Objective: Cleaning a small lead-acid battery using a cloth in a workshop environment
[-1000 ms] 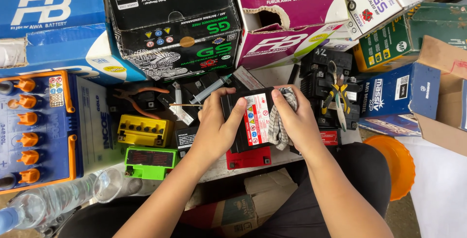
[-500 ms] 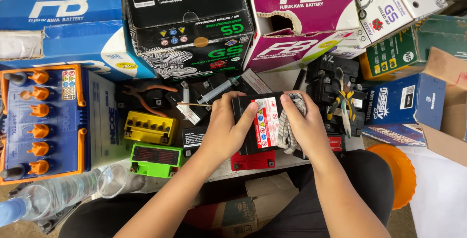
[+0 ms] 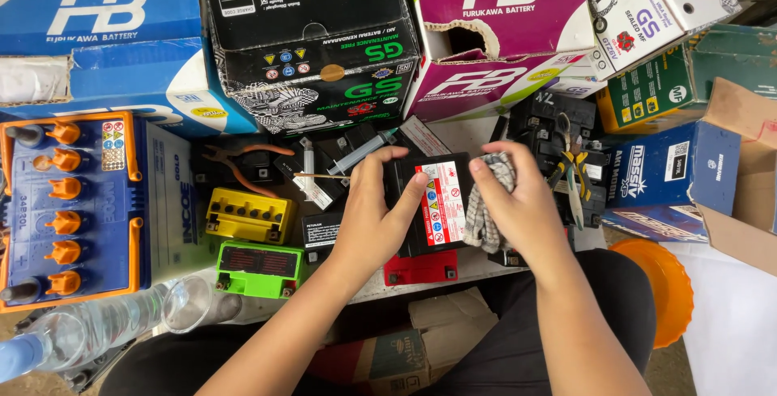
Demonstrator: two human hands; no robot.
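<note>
We are at the wiping step: our left hand (image 3: 374, 210) wraps its grip around the black battery (image 3: 425, 202), steadying it above the cluttered surface (image 3: 477, 266), while our right hand (image 3: 518, 202) presses the checked rag (image 3: 483, 210) against its side, grip bunched tightly on cloth.

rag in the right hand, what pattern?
Checked, dark lines on white; rag in right hand, head view.

A red-and-white warning label (image 3: 441, 203) covers the small black battery between the left hand (image 3: 374, 210) and right hand (image 3: 518, 202). Beyond the fingers stand a black carton (image 3: 312, 40) and a magenta carton (image 3: 494, 23). Blue boxes (image 3: 105, 48) sit far left; a green box (image 3: 647, 92) and navy box (image 3: 672, 169) lie right.
</note>
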